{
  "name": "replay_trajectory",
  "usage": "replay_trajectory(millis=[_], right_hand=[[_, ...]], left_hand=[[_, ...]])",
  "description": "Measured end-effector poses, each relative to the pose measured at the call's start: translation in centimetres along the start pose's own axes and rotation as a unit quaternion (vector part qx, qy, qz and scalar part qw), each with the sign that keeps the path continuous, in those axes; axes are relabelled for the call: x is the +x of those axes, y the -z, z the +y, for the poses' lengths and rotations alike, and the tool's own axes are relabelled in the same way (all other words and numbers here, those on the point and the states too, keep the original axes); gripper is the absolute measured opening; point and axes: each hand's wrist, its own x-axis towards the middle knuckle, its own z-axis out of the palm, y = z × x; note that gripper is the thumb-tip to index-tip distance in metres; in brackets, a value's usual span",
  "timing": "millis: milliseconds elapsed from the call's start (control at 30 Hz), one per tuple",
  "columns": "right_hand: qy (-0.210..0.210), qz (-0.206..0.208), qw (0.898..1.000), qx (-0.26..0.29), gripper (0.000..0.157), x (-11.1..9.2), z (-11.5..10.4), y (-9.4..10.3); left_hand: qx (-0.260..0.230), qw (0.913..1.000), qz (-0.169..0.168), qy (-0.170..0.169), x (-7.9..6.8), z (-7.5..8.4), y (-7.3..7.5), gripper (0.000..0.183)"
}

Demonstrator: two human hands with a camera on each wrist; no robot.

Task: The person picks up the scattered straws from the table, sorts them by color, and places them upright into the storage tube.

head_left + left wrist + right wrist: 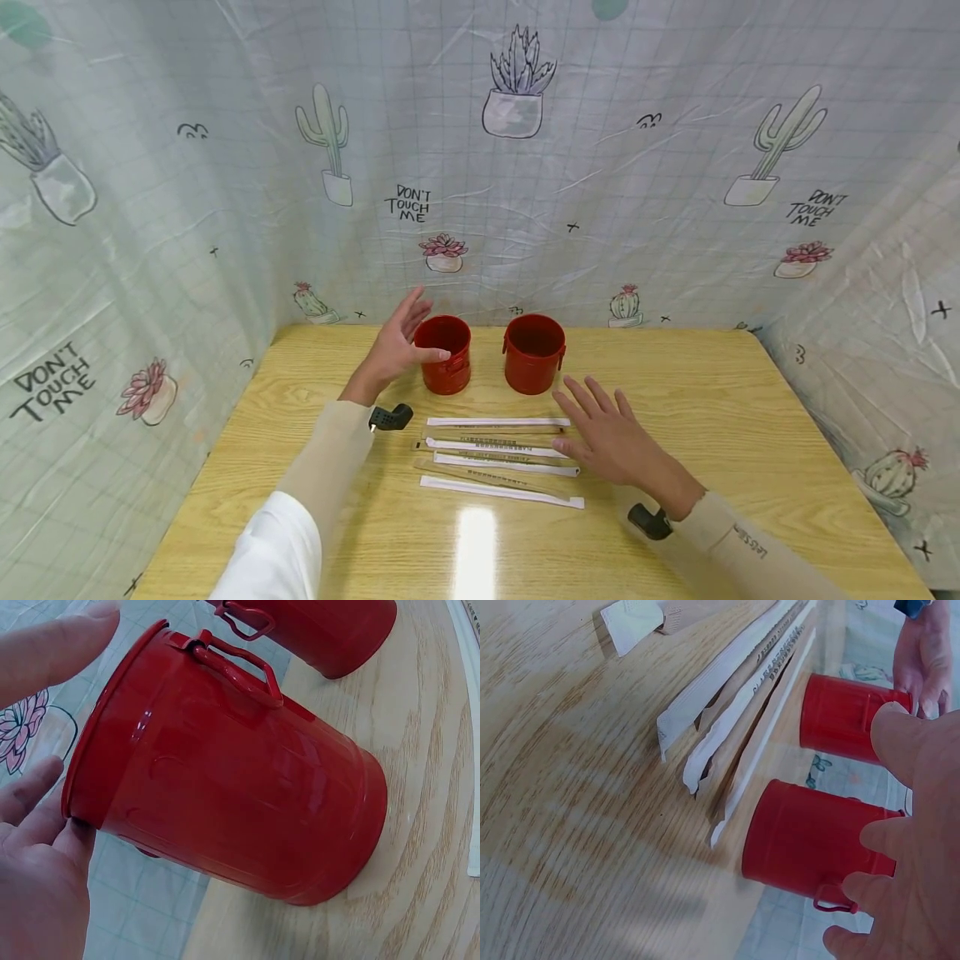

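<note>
Two small red metal buckets with side handles stand upright near the table's back edge. Beside the left bucket (447, 375) is my left hand (393, 346), its thumb in front of the rim and its fingers spread on the far side. The left wrist view shows fingertips right at that rim and the thumb (56, 652) apart from it. My right hand (611, 437) hovers over the right ends of the wrapped straws, fingers spread toward the right bucket (532, 367). Several white and brown paper-wrapped straws (498, 492) lie side by side in front of the buckets.
The wooden table (675, 367) is bounded at the back and sides by a hanging sheet (450, 158) printed with cacti and lettering. A dark wrist camera (392, 417) sits on the left sleeve and another camera (649, 522) on the right.
</note>
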Motion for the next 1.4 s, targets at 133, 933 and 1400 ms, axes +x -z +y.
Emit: replay_trajectory(millis=[133, 933, 1400], right_hand=[[0.001, 0.002, 1.0, 0.006, 0.074, 0.0, 0.1, -0.1], [0.011, -0.019, 0.999, 0.036, 0.076, 0.1, 0.4, -0.4], [0.04, -0.044, 0.996, 0.068, 0.076, 1.1, 0.6, -1.5]], left_hand=[[0.002, 0.9999, -0.013, -0.006, -0.1, 0.0, 0.0, 0.112], [0.004, 0.9996, -0.022, 0.017, -0.2, -0.6, 0.4, 0.104], [-0.015, 0.9993, -0.022, 0.027, 0.1, -0.6, 0.4, 0.103]])
